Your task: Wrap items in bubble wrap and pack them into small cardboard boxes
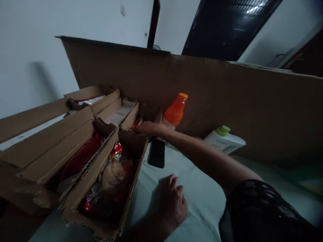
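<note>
Packet [135, 124], red, at mid-frame, with the right hand [146, 129] nearest.
It lies just left of that hand (whether gripped, one cannot tell), long axis unclear; the left hand [175, 201] rests lower centre, loosely curled, palm hidden.

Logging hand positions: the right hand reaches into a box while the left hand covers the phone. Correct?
No: the left hand is apart from the phone, which lies uncovered beyond it, as the head view shows. The right hand does reach into a box.
</note>
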`<action>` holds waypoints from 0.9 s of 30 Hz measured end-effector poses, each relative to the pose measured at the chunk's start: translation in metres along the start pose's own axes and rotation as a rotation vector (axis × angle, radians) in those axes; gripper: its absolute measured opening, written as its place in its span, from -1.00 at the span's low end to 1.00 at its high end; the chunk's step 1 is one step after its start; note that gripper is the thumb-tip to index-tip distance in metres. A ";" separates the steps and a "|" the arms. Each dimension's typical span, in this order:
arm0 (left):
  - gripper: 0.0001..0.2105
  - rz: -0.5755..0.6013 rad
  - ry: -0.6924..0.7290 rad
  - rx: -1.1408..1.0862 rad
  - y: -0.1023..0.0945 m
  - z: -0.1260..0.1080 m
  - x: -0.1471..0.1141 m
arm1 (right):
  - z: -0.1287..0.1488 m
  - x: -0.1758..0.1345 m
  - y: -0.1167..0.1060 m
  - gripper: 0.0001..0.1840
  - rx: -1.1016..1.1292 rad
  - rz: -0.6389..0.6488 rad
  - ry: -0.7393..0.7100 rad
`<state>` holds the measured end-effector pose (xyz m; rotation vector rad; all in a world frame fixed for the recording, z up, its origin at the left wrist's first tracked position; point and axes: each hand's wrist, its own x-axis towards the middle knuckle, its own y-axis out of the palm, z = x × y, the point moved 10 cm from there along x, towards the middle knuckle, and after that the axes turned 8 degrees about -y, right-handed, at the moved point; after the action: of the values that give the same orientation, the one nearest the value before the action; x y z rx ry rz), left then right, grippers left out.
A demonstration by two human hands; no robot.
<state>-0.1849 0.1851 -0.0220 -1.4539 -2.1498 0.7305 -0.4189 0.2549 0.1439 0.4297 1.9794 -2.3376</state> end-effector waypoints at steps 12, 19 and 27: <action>-0.73 -0.051 0.104 0.050 0.003 -0.004 -0.004 | -0.140 -0.272 -0.051 -0.58 0.094 -1.054 0.553; -0.73 -0.008 0.124 0.062 0.005 -0.005 -0.002 | -0.149 -0.253 0.018 -0.70 0.071 -0.707 0.585; -0.65 0.005 0.107 0.028 -0.007 -0.009 0.002 | 0.018 -0.053 -0.084 -0.67 -0.150 -0.560 -0.030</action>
<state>-0.1851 0.1858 -0.0103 -1.4512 -2.0485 0.6661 -0.3890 0.2452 0.2400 -0.1994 2.4903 -2.4151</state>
